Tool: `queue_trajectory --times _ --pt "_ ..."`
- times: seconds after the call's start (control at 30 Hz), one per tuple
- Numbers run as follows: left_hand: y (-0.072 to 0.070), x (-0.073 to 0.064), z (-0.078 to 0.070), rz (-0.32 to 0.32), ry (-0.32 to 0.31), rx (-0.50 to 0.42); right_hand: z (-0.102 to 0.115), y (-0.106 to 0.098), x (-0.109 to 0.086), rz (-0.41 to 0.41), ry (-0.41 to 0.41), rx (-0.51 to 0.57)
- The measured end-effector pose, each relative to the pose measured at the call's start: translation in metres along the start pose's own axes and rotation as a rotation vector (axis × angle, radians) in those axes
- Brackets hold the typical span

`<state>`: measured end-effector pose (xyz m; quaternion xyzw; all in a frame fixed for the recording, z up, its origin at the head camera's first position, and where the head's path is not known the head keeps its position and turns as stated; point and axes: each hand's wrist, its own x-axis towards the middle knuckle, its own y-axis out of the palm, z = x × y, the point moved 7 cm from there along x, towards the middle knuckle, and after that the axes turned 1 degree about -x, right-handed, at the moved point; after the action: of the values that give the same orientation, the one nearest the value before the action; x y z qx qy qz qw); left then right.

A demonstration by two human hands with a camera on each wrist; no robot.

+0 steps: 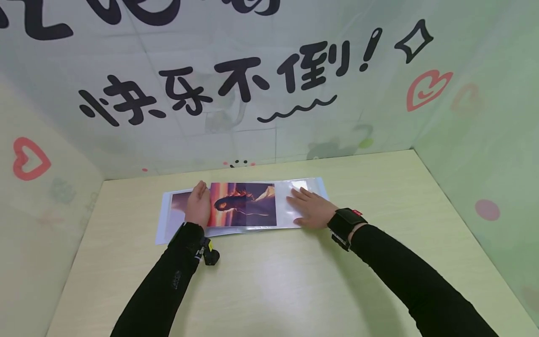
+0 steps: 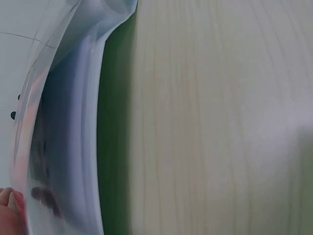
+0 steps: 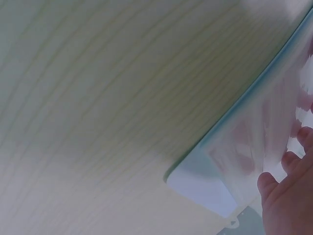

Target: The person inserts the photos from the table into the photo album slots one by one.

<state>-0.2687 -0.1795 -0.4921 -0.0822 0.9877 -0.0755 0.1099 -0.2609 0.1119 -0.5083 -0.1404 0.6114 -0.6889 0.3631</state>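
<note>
A picture [image 1: 243, 205] of a dark-haired figure against an orange and purple sky lies sideways over the left part of a clear plastic sleeve [image 1: 287, 199]. The sleeve belongs to an open album [image 1: 163, 220] with pale blue edges. My left hand [image 1: 198, 204] pinches the picture's left edge; in the left wrist view a fingertip [image 2: 11, 211] shows at that edge, and the page bows up from the sheets below. With fingers spread, my right hand [image 1: 310, 208] presses flat on the sleeve's right part. In the right wrist view its fingers [image 3: 288, 161] rest on the glossy plastic.
The album lies toward the back of a pale wooden table [image 1: 269, 281]. Behind it rises a printed backdrop [image 1: 236, 135] with black lettering, and side panels [image 1: 484, 154] stand left and right. Under the left hand, part of another picture [image 1: 177, 210] shows on the album's left page.
</note>
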Motion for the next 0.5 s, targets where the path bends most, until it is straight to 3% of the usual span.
queue_trajectory --times 0.2,0.33,0.5 --pt "0.014 -0.002 0.002 -0.016 0.018 -0.032 0.003 -0.005 -0.004 -0.011 -0.007 0.018" --pt "0.024 -0.005 0.002 0.007 0.011 -0.044 0.004 -0.006 -0.005 -0.002 0.001 0.019" --pt "0.035 -0.015 -0.009 0.027 0.003 -0.121 0.005 -0.008 -0.006 -0.003 0.011 0.034"
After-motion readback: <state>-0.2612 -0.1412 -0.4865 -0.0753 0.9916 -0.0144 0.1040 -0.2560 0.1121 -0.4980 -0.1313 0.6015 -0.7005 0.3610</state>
